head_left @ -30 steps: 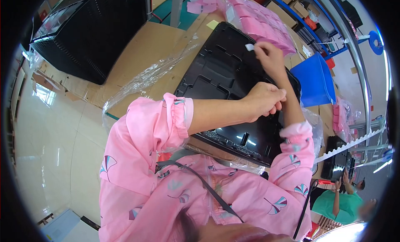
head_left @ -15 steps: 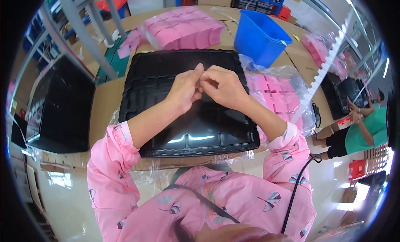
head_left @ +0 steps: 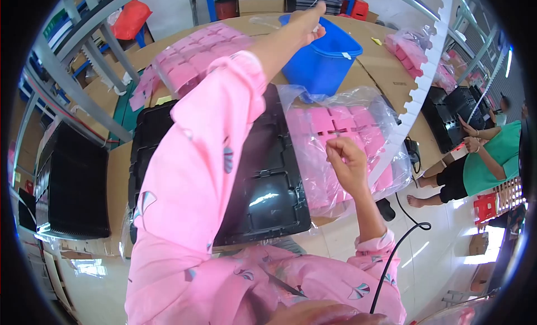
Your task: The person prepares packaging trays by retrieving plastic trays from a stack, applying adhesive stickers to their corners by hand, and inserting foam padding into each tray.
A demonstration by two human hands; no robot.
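Note:
Stretched far forward, my left hand is over the near left rim of the blue bin. Its fingers look pressed together, and a thin pale line shows by the fingertips; I cannot make out whether they hold it. My right hand is curled closed above pink molded pieces in clear plastic wrap. Whatever those fingers hold, if anything, is hidden. A glossy black molded tray lies in front of me, partly covered by my left sleeve.
A pink stack stands behind the tray. To the left is a black panel near grey metal posts. A white notched strip crosses the right side. Beyond it, a person in a green shirt handles a black item.
My hands were together above the black tray. Now they are apart: the left has reached forward to the blue bin, the right has moved over the pink pieces. The view has shifted right.

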